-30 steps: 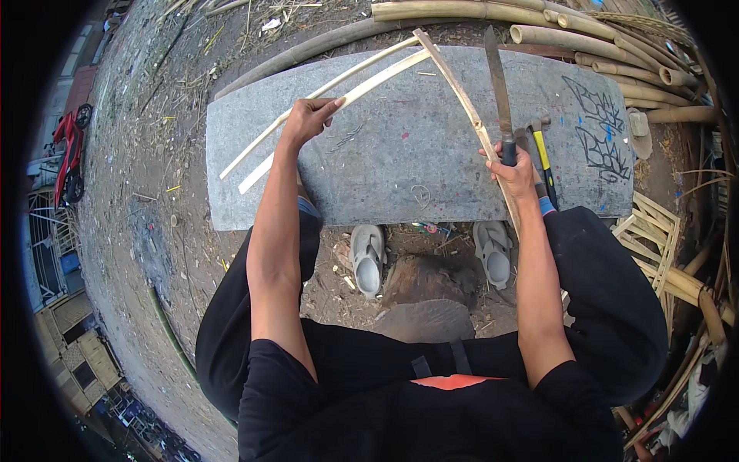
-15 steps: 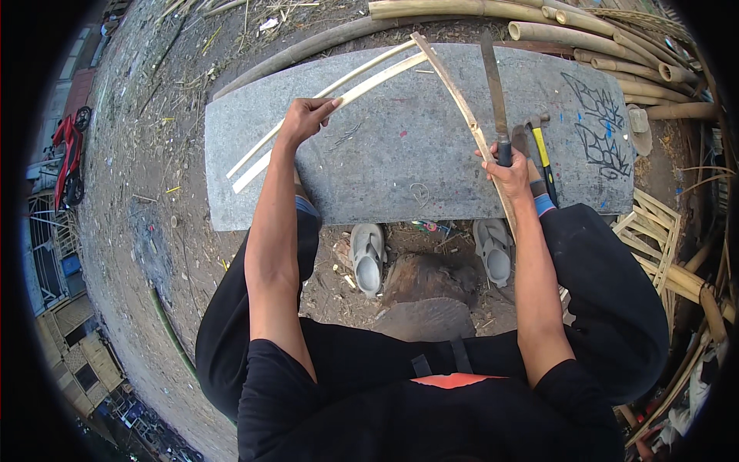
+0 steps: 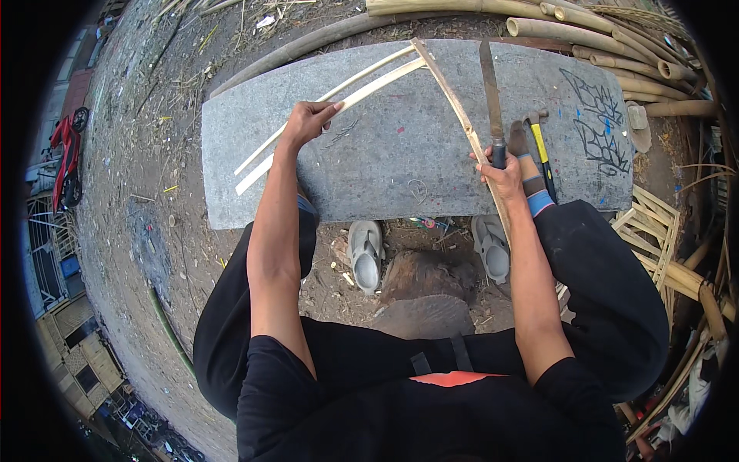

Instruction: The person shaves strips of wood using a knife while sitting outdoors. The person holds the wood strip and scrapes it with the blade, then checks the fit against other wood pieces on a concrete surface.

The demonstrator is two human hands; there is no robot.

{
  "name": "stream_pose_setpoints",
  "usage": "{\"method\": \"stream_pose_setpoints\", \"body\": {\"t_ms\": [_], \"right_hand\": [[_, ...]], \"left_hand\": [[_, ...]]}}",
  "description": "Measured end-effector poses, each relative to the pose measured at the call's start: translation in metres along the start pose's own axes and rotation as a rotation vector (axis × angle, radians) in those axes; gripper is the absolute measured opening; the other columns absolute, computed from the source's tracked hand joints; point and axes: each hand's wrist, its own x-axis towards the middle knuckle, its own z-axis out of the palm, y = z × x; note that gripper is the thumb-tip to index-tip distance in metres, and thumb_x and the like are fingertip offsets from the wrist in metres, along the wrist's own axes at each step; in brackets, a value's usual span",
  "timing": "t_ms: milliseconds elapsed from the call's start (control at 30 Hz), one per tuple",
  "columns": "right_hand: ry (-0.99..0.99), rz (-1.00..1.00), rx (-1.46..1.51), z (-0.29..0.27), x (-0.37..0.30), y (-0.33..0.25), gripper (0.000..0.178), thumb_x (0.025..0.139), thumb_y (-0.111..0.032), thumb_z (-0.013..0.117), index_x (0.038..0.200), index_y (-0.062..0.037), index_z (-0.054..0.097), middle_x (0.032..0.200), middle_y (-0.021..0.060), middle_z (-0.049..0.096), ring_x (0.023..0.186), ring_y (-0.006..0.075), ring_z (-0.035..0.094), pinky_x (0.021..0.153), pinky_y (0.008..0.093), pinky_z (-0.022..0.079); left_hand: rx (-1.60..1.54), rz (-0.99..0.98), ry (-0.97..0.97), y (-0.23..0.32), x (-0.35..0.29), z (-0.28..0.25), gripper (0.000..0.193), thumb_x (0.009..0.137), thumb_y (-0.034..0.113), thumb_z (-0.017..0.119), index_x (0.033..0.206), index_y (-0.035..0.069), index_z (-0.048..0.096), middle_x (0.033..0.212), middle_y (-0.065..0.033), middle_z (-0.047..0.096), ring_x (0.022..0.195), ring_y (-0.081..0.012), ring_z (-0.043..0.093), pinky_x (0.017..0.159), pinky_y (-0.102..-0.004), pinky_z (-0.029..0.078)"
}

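Note:
My left hand (image 3: 310, 123) is closed on a pale flat bamboo strip (image 3: 385, 83) above the left part of the grey board (image 3: 385, 165). A thinner pale strip (image 3: 362, 75) runs beside it. Both meet the far end of a longer, darker bamboo strip (image 3: 450, 92), forming a sharp bend. My right hand (image 3: 504, 179) is closed around the near part of that longer strip and the black handle of a machete (image 3: 492, 92), whose blade points away from me. Just right of my right hand, a claw hammer (image 3: 539, 142) with a yellow and black handle lies on the board.
Thick bamboo poles (image 3: 600, 42) are piled past the board's far right edge, and a long pole (image 3: 308, 48) curves along its far side. A bamboo lattice piece (image 3: 647, 231) stands at the right. Below the board are grey clogs (image 3: 366, 266) and a wood stump (image 3: 427, 281).
The joined strips have shifted slightly toward me at their far end, and their left ends have moved a little right. Both hands keep their hold; the right one is slightly lower.

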Motion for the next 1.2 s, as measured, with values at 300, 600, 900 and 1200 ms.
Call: {"method": "stream_pose_setpoints", "body": {"t_ms": [300,600,900,1200], "right_hand": [[0.031,0.173,0.001,0.007,-0.015,0.016,0.038,0.079,-0.016,0.074,0.111,0.0019,0.065,0.1,0.0106,0.071,0.068,0.0075,0.059,0.056,0.0233,0.049],[0.064,0.299,-0.261,0.006,-0.026,0.032,0.035,0.078,-0.021,0.083,0.102,-0.0028,0.066,0.085,0.0028,0.068,0.065,0.009,0.06,0.061,0.0248,0.051],[0.399,-0.054,-0.818,0.033,-0.046,0.043,0.031,0.074,-0.022,0.083,0.09,-0.0022,0.065,0.074,0.0126,0.065,0.067,0.027,0.062,0.068,0.0411,0.049],[0.417,-0.147,-1.145,0.039,-0.05,0.042,0.034,0.079,-0.023,0.077,0.104,-0.0043,0.065,0.095,0.0189,0.067,0.088,0.0406,0.064,0.074,0.048,0.049]], "left_hand": [[-0.034,0.023,0.007,-0.005,0.003,0.015,0.043,0.088,0.048,0.071,0.103,0.008,0.077,0.058,0.0014,0.054,0.051,-0.0067,0.045,0.047,-0.0281,0.038],[0.214,0.142,-0.011,-0.028,0.017,0.027,0.05,0.078,0.046,0.079,0.109,0.007,0.074,0.084,-0.0136,0.071,0.074,-0.0211,0.066,0.069,-0.0357,0.051],[0.424,0.317,0.041,-0.047,0.045,0.041,0.05,0.077,0.051,0.075,0.108,0.011,0.075,0.102,-0.0189,0.071,0.095,-0.0339,0.069,0.086,-0.0432,0.053],[0.731,0.49,0.106,-0.039,0.037,0.056,0.038,0.092,0.042,0.059,0.127,0.027,0.064,0.111,-0.0053,0.067,0.105,-0.0284,0.063,0.085,-0.041,0.054]]}}
